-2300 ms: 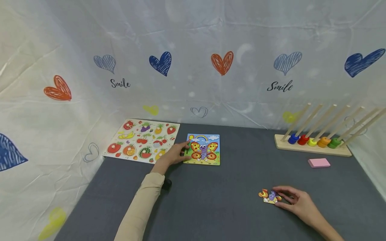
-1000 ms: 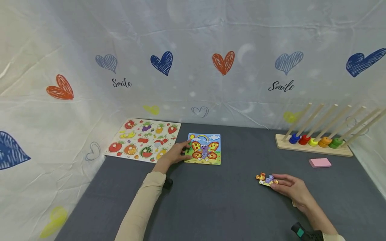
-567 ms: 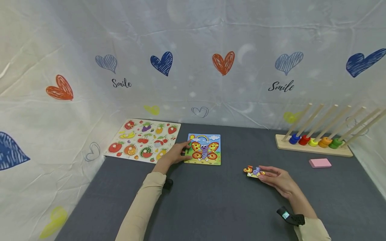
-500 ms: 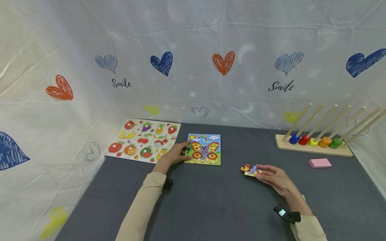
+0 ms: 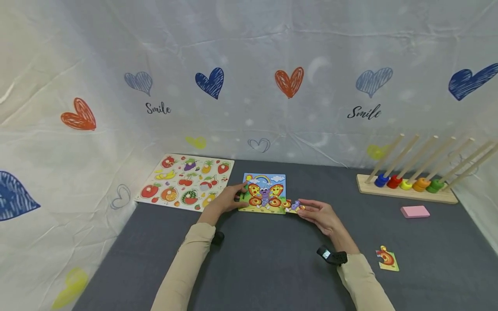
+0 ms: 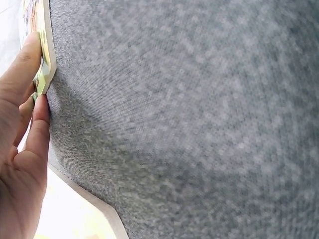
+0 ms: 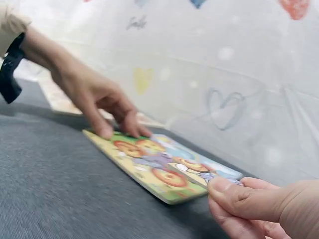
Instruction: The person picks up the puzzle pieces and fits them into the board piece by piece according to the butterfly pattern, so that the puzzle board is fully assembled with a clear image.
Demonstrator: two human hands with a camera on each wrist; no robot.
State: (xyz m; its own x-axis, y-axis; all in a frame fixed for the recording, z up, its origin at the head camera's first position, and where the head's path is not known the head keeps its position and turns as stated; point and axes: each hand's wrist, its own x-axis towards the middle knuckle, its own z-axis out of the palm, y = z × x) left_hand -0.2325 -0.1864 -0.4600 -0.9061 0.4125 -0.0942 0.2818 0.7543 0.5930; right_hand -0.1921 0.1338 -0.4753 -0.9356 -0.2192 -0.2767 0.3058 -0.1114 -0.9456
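Observation:
A square butterfly puzzle board [image 5: 266,180] lies on the dark table, its picture of a purple-bodied butterfly under a rainbow. My left hand [image 5: 225,199] grips its left edge, thumb over the front corner. In the left wrist view, the thumb [image 6: 27,59] lies on the printed face and a finger touches the edge. Between thumb and fingers, my right hand [image 5: 320,215] pinches a puzzle piece [image 5: 292,206] with purple and orange print. That piece overlaps the board's lower right side in the head view; the right wrist view shows it in front of the board. My fingers hide its right end.
A loose puzzle piece [image 5: 388,259] lies at the right front. A pink block [image 5: 415,211] sits before a wooden peg stand [image 5: 447,197] with coloured rings. A fruit puzzle board [image 5: 177,199] lies at the left, close behind my left hand. Patterned cloth [image 5: 249,52] hangs at the back.
My right hand has carried the puzzle piece left and away from me, up to the butterfly board. The loose piece at the right front has come into view. My left hand has stayed put.

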